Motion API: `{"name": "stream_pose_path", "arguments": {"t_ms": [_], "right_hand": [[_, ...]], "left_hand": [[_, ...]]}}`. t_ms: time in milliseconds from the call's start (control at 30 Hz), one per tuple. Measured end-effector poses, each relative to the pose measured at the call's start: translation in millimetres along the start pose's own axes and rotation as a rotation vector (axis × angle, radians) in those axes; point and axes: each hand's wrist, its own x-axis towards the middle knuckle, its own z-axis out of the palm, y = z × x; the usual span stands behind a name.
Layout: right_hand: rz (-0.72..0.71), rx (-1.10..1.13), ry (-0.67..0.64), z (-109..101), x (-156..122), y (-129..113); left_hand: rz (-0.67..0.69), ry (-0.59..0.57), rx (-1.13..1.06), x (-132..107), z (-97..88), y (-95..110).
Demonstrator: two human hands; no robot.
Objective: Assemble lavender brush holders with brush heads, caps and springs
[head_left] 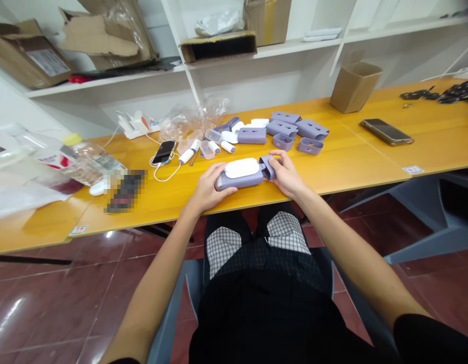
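White shelves holding cardboard boxes back the yellow wooden table. Near its front edge, my left hand is closed around one end of a lilac casing with a white oval panel facing up. My right hand pinches a small lilac end piece between thumb and fingers at the casing's other end; whether the two touch, I cannot tell. Beyond them lie more lilac shells, and a phone rests off to my right.
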Motion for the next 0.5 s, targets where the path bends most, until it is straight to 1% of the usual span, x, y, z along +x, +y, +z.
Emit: {"name": "stream_pose_path", "arguments": {"t_ms": [267,500], "right_hand": [[0.009,-0.013,-0.032,-1.8,1.2,0.2],[0.032,0.038,-0.044,-0.1,-5.0,-7.5]], "left_hand": [[0.014,-0.029,0.003,-0.2,-0.1,2.6],[0.005,-0.046,0.015,0.2,-1.5,6.2]]}}
